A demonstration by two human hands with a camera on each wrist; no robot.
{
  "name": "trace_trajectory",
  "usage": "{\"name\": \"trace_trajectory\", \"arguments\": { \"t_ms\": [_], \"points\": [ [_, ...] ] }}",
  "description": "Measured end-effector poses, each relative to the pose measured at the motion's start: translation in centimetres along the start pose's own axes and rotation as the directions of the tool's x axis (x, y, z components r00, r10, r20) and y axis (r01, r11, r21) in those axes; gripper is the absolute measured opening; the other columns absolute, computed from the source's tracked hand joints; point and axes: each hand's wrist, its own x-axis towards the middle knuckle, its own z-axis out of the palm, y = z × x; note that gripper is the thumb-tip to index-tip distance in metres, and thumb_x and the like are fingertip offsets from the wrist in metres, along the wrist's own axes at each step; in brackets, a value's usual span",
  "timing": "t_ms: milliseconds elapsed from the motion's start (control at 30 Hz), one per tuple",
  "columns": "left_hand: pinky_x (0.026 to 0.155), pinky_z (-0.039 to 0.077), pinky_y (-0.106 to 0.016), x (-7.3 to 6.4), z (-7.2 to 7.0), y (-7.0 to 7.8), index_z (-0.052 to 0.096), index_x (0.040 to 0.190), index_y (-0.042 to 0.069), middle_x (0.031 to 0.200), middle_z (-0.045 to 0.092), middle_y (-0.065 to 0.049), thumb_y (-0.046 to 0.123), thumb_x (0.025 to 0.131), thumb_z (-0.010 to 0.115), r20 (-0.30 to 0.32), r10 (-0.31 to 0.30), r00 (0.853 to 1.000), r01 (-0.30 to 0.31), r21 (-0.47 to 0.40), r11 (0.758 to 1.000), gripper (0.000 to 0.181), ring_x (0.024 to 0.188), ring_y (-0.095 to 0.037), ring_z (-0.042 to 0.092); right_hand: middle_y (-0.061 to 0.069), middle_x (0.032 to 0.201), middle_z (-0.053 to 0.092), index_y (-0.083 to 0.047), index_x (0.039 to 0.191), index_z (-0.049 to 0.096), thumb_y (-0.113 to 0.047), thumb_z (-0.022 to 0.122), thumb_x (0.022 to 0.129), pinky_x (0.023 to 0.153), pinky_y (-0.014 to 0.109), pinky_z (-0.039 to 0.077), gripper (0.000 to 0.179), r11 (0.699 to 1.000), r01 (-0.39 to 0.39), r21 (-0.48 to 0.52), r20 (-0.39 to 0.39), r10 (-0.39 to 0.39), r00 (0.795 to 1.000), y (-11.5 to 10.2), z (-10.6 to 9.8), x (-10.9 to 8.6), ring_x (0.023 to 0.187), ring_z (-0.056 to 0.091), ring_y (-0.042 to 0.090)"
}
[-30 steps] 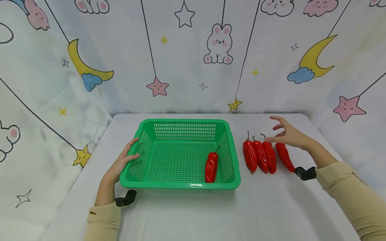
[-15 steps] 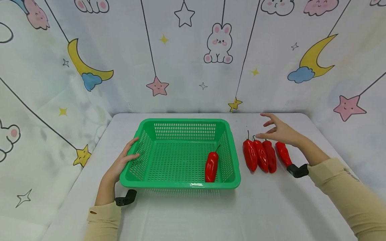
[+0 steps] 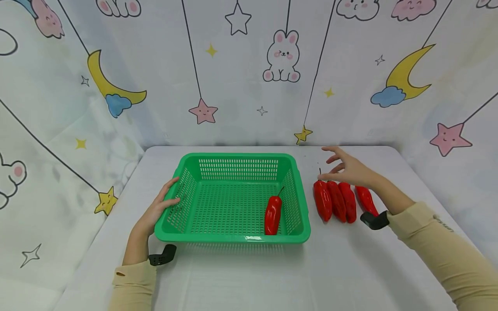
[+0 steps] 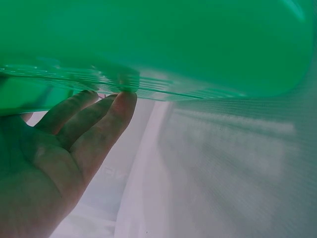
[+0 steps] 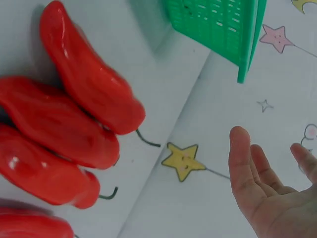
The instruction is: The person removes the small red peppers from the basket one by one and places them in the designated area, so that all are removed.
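Observation:
A green plastic basket (image 3: 233, 238) stands on the table with one red chili pepper (image 3: 273, 215) inside, near its right wall. My left hand (image 3: 153, 211) grips the basket's left rim; one finger and the thumb lie over the edge. In the left wrist view other fingers (image 4: 101, 136) touch the slotted wall from outside. To the right of the basket several red peppers (image 3: 322, 202) lie side by side, stems pointing away. My right hand (image 3: 348, 170) hovers over their stem ends, fingers spread and holding nothing. It hides some of the stems.
The table (image 3: 233, 276) wears a white cloth. Behind it hangs a white backdrop (image 3: 241, 86) printed with moons, stars and a rabbit. A black wrist camera (image 3: 374, 220) sits beside the rightmost pepper in the head view.
My right hand has moved left over the peppers, from the right end of the row toward the leftmost one. My left hand and the basket have stayed still.

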Motion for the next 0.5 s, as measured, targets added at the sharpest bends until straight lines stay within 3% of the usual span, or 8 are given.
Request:
{"name": "trace_trajectory", "arguments": {
  "t_ms": [500],
  "points": [
    [0.084,0.039,-0.039,0.0,0.0,0.1,0.007,0.148,0.026,0.151,-0.003,-0.010,0.018,0.096,0.042,0.003,0.001,1.000,-0.001,0.006,1.000,0.063,0.128,-0.038,0.018,0.016,0.123,0.046,-0.020,0.141,0.026,-0.038,0.073,0.074,0.074,0.043,0.050,0.084,0.998,0.057,-0.033,0.012,-0.057,0.998,-3.2,2.4,0.9,0.093,0.059,0.026]
  ]
}}
